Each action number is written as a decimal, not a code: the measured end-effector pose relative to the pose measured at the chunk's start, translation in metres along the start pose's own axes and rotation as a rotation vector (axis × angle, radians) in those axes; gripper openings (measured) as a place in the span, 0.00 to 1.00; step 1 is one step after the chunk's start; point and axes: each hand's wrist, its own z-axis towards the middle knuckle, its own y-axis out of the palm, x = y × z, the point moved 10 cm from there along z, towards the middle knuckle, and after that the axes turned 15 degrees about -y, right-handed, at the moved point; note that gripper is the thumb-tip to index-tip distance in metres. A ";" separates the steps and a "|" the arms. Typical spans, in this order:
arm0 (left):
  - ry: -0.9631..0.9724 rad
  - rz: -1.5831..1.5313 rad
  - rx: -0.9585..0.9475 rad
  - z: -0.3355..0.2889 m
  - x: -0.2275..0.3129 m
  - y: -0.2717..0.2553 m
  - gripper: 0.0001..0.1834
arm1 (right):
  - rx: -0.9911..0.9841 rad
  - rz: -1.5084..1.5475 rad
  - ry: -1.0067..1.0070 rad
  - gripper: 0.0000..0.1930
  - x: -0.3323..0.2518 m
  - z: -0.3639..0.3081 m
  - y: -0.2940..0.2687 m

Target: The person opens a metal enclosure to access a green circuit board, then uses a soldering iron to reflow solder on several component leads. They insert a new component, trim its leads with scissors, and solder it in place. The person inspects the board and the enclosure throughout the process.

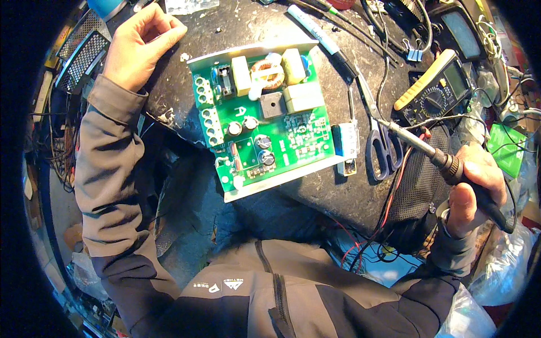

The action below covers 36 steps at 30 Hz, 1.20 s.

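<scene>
A green circuit board [290,159] lies on the dark worktop in front of me, with silver metal strips along its far and near edges. It carries a copper-wound ring coil [267,75], pale yellow block components and several round capacitors. My right hand [476,183], at the right, is wrapped round the dark handle of a soldering iron [420,145]. The iron's shaft points up and left, apart from the board. Beyond the board's far left corner, my left hand [141,45] is closed, thumb against the curled fingers. Whatever may be between them cannot be made out.
Dark-handled scissors [385,152] lie partly under the iron. A yellow-and-black multimeter [437,96], a blue binder clip [414,54] and loose cables are at the right. Past the board lies a light-blue marker-like tube [313,28]. Perforated metal [84,59] stands at far left.
</scene>
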 end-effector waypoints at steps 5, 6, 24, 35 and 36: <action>0.051 -0.071 -0.028 -0.009 0.016 0.006 0.08 | -0.006 -0.033 0.026 0.18 0.001 -0.003 -0.003; 0.064 -0.097 -0.041 -0.011 0.019 0.006 0.08 | 0.001 -0.026 0.015 0.18 -0.001 -0.003 -0.003; -0.091 -0.194 0.014 0.003 -0.006 -0.016 0.11 | 0.051 -0.111 0.113 0.16 -0.005 -0.001 -0.022; -0.122 -0.088 0.204 -0.081 0.006 -0.066 0.09 | 0.525 0.001 0.397 0.14 0.124 0.055 -0.130; -0.112 -0.090 0.208 -0.094 0.007 -0.068 0.09 | 0.518 -0.053 0.391 0.13 0.140 0.065 -0.142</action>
